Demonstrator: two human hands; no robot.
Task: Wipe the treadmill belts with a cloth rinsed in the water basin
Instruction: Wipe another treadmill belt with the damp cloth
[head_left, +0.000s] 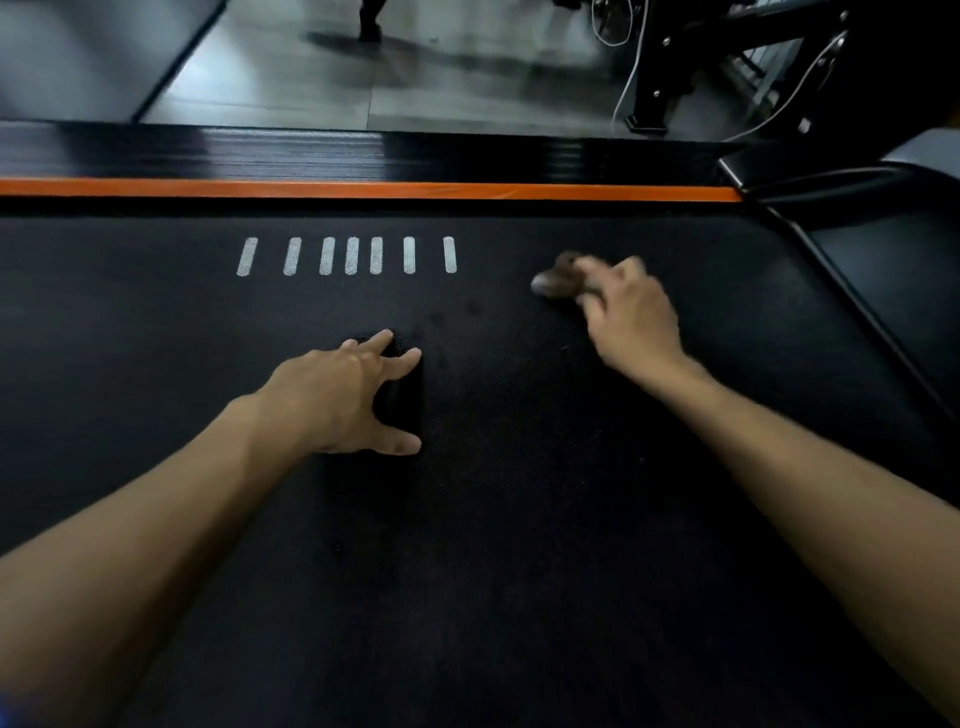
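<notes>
Forearms: bare, reaching in from the bottom corners over the dark surface.
Left hand (343, 395): spread wide, fingers straight and splayed, thumb stuck out to the near side; fingertips and thumb planted on the treadmill belt (493, 519), nothing held.
Right hand (623, 312): farther out and to the right, motion-blurred; fingers curled down over a cloth (553, 280), pressing it onto the belt.
Cloth: small, bunched, brownish-grey, poking out past the fingers on the left and far side; exact folds hard to make out, likely a crumpled wad.
Belt surface: black, finely textured, filling most of the view; a few faint darker spots between the two hands.
White marks (353, 255): row of seven short pale bars printed on the belt, beyond the left hand and left of the cloth, well apart from both.
Orange stripe (363, 188): thin band along the belt's far edge.
Side rail (311, 153): glossy black ribbed strip just beyond the orange stripe.
Right edge: dark grey cover (893, 291) slanting alongside the belt.
Floor (311, 88): grey tiles past the rail.
Far right: black machine frame (670, 88) standing on the floor, white cable (631, 83) hanging beside it.
</notes>
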